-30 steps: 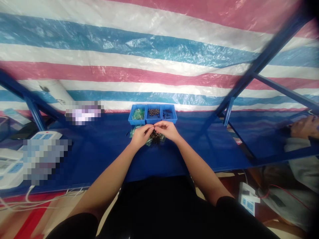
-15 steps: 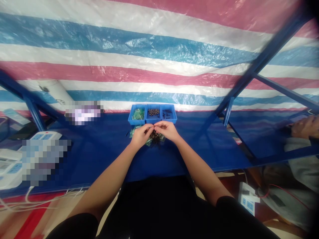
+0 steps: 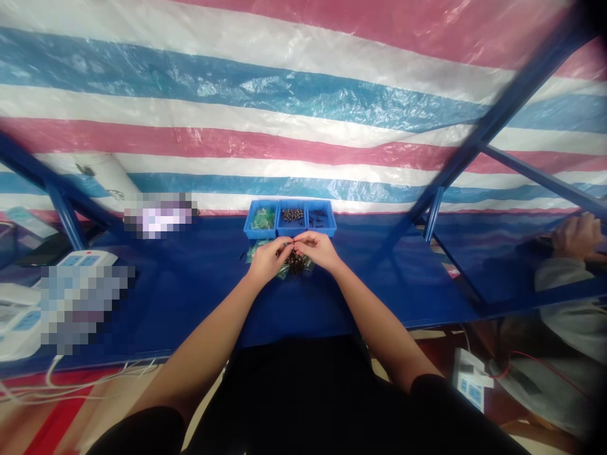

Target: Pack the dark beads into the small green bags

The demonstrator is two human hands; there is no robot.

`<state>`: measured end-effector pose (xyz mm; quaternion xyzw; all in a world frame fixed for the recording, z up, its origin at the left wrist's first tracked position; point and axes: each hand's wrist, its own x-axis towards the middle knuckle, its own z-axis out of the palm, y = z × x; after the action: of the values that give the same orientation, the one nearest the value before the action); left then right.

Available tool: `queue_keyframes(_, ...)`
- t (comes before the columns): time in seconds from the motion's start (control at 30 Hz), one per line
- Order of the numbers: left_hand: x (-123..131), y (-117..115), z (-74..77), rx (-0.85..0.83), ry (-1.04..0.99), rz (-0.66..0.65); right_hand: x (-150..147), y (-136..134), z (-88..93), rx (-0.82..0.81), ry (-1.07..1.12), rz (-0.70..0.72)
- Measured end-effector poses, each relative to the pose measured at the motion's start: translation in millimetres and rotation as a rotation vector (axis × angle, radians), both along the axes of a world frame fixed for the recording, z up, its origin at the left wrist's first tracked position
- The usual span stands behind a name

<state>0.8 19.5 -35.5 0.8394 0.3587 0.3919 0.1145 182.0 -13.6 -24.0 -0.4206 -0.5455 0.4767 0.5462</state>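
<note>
My left hand and my right hand meet at the middle of the blue table, fingertips pinched together on a tiny part I cannot make out. Under them lies a small heap of dark parts on green bits. Just beyond stand three joined blue bins: green pieces in the left one, dark and pale small parts in the middle, dark pieces in the right.
A striped red, white and blue tarp hangs behind the table. Blue frame bars slant up on the right. White power strips and cables lie at the left. Another person's hand rests at the far right.
My hands stay pinched over the heap, almost unmoved. The other person's hand at the far right has shifted slightly up and left.
</note>
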Motion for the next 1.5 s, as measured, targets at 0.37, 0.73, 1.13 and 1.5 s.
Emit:
queue_keyframes(0.37, -1.0, 0.2, -0.2, -0.016, -0.01, -0.017, -1.1, -2.3, 3.5, 0.002, -0.019, 0.004)
queue_keyframes(0.73, -0.6, -1.9, 1.5, -0.102, -0.015, -0.007, -2.1, -4.1, 6.4, 0.005, -0.067, -0.011)
queue_keyframes(1.13, -0.5, -0.7, -0.5, -0.045, -0.063, -0.027, -2.1, -2.6, 3.6, -0.005, -0.062, -0.024)
queue_keyframes(1.5, -0.3, -0.7, 0.2, -0.025, -0.043, -0.012, -1.4, 2.3, -3.4, -0.037, -0.027, -0.017)
